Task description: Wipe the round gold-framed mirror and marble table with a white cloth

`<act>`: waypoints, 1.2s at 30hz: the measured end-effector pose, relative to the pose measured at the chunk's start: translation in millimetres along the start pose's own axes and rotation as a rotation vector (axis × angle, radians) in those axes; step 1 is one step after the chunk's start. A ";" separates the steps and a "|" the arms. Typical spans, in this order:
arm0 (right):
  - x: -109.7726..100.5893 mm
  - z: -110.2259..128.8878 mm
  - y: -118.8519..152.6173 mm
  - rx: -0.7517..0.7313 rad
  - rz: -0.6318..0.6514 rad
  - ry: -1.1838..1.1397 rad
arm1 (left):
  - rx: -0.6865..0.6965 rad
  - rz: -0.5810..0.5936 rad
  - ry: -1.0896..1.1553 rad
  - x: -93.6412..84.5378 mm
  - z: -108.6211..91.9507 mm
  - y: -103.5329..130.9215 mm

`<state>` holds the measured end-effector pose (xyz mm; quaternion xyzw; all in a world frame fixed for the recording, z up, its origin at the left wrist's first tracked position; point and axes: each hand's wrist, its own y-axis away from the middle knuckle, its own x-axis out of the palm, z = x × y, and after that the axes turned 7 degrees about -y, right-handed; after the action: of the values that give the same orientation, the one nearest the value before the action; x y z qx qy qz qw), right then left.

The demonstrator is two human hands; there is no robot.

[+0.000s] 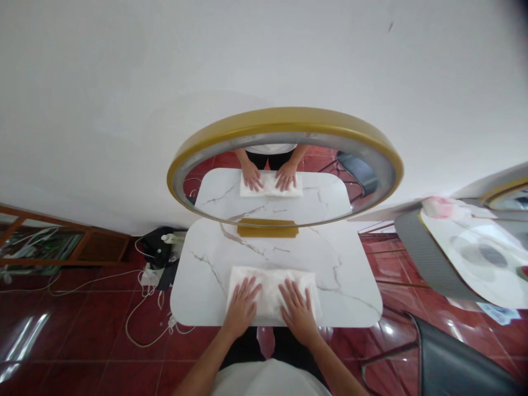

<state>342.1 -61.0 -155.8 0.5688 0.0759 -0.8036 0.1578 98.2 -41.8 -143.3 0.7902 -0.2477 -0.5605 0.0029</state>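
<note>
A white, soft-looking folded cloth or pack (270, 291) lies flat along the front edge of the marble-patterned table (198, 286); its exact kind I cannot tell. On its left part rests my left hand (242, 305), palm down with the fingers spread. My right hand (298, 309) lies flat on the right part in the same way. Neither hand grips anything. Behind them stands a round mirror (272, 206) in a gold frame, which reflects both hands and the white pack. Its gold base (268, 228) sits at the back of the table.
Cables and a black bag (154, 247) lie on the red tiled floor left of the table, near a wooden cabinet (99, 242). To the right are a black chair (457, 352) and a second white table (449, 242) with plastic-wrapped items. A white wall (103, 110) rises behind.
</note>
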 end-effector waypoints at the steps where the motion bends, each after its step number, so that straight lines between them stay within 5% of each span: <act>1: 1.4 1.3 15.1 -0.026 0.016 0.004 | 0.024 0.017 -0.002 3.8 -0.6 13.6; 4: 6.1 2.7 41.1 -0.067 0.036 0.020 | 0.082 0.071 0.000 8.8 2.2 37.2; 7: 9.7 0.2 32.9 -0.069 0.031 0.029 | 0.122 0.075 -0.011 5.9 9.3 31.9; 17: -10.7 -24.9 -104.6 0.060 -0.003 -0.005 | -0.006 -0.047 -0.015 -36.1 34.0 -84.3; 21: -14.1 -22.0 -129.3 0.154 0.019 -0.030 | -0.061 -0.058 0.030 -44.1 31.9 -104.5; 25: -8.2 -10.4 -107.3 0.154 -0.006 -0.032 | -0.064 -0.073 0.037 -35.2 28.5 -88.3; 32: 7.1 10.6 -10.2 0.027 0.044 -0.021 | 0.067 -0.031 0.016 -4.5 27.3 -2.8; 36: 13.0 20.6 20.3 -0.004 0.080 -0.024 | 0.091 -0.014 -0.006 5.8 29.4 31.6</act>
<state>326.7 -88.4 -159.9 0.5616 0.0528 -0.8032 0.1916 61.3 -63.7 -150.5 0.7897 -0.2673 -0.5509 -0.0379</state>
